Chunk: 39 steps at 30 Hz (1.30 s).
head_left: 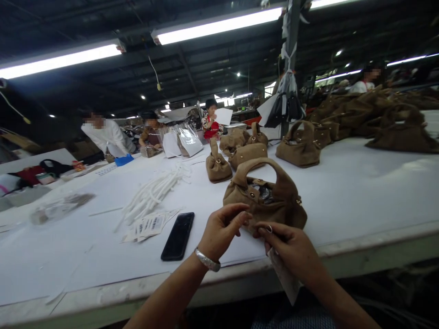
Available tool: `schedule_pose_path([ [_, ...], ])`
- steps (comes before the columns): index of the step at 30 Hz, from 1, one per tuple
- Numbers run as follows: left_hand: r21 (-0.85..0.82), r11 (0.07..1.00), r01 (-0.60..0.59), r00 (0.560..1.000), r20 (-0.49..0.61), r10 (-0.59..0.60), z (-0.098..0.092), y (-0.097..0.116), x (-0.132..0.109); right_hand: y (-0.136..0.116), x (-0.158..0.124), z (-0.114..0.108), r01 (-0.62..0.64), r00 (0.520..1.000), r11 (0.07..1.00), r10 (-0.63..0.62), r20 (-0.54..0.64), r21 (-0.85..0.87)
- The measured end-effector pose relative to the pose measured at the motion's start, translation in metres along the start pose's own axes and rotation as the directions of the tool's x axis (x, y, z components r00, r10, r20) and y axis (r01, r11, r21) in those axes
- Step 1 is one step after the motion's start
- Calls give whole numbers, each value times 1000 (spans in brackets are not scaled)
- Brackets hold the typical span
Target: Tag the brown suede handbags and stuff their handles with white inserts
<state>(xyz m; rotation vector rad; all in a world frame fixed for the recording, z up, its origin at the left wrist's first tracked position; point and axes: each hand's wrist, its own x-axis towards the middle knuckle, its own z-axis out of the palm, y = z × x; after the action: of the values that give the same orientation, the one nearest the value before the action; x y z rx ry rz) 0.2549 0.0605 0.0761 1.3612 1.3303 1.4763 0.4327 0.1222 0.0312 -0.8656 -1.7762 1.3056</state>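
A brown handbag [264, 203] stands upright on the table's near side, its rounded handle up and grey stuffing [265, 193] showing in the opening. Just in front of it is my left hand [222, 230], fingers curled and thumb close to the forefinger; anything between the tips is too small to make out. My right hand [295, 251] is closed at the bag's lower front edge, holding a white tag [283, 274] that hangs below the palm. A small shiny loop [269, 228] shows by its fingers; I cannot tell whether it is a ring or part of the tag.
A black phone [177, 236] lies left of my hands, beside barcode labels [151, 226] and a bundle of white strips [154, 192]. More brown bags [248, 154] stand behind, with a large pile [350, 112] at right. Several people work across the white table [370, 196].
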Motion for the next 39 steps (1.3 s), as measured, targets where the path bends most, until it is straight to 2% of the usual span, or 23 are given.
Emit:
schedule_pose_path([
  [2,104,992,-73,997,5,73,4,-2,-1,-3,4,-2,28,999,997,-29,-15,-70],
  [5,248,948,-202,979,66,191,9,-2,-2,-9,7,-5,103,994,984,-96,53,-145],
  [9,291,917,-273,962,82,260,13,-1,-1,-15,8,-4,141,982,973,-114,153,-182],
  [12,281,928,-243,969,35,243,9,-2,1,-18,8,-5,108,978,975,-69,199,-194],
  [14,250,954,-163,987,32,160,3,-2,0,-19,8,-9,116,979,971,-76,189,-210],
  [18,210,978,14,990,135,-43,-6,-1,0,-13,8,-19,144,973,957,-92,210,-250],
  [20,299,954,-18,989,148,-28,-5,2,0,-10,8,-20,87,980,979,-50,194,-182],
  [24,435,890,-140,985,153,80,3,9,1,-8,9,-13,-45,984,997,34,173,61],
  [26,456,875,-165,981,167,99,4,13,1,-10,9,-11,-56,985,996,45,165,63],
  [28,479,859,-181,978,177,107,0,15,3,-12,10,-12,-27,990,1000,28,136,-8],
  [31,496,846,-194,981,102,165,-16,9,17,-13,10,-18,31,999,988,-24,48,-152],
  [34,441,885,-153,968,-112,223,-36,-9,47,-10,11,-23,28,998,981,-38,-49,-192],
  [36,393,915,-87,962,-206,180,-44,-27,70,-6,13,-25,23,997,981,-38,-75,-193],
  [39,352,936,-22,970,-219,105,-44,-51,95,0,16,-32,37,993,982,-58,-107,-185],
])
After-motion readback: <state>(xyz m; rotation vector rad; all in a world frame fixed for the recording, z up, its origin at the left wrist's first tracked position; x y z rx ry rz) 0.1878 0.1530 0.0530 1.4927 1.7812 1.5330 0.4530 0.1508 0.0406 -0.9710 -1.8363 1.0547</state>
